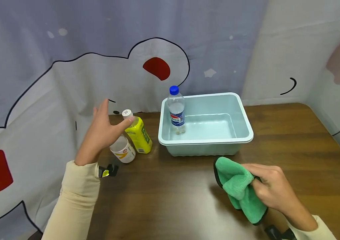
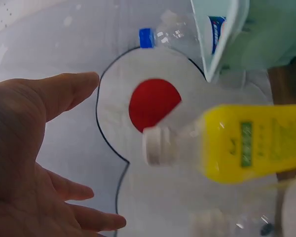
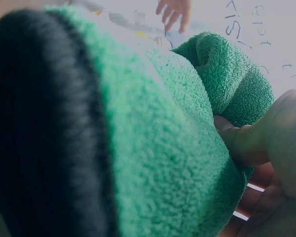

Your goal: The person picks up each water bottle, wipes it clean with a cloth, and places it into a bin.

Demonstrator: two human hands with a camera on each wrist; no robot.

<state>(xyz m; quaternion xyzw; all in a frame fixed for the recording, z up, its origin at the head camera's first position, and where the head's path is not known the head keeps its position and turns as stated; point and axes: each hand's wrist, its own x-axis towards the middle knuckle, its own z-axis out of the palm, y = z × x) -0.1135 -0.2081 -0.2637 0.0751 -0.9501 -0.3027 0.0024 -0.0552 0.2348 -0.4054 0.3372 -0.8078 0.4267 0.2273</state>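
My right hand grips a bunched green cloth with a black border, held over the table in front of the basin. In the right wrist view the cloth fills much of the picture, with the thumb pressed into its folds. On the other side my left hand is raised, thumb and fingers spread, with nothing in it. Near it stands a yellow-labelled bottle with a white cap; the left wrist view shows this bottle beyond the spread fingers. A white-labelled container stands beside it, partly behind the hand.
A pale blue-green plastic basin stands at the back middle of the wooden table. Inside its left end is a clear Pepsi bottle with a blue cap. A printed curtain hangs along the table's back edge.
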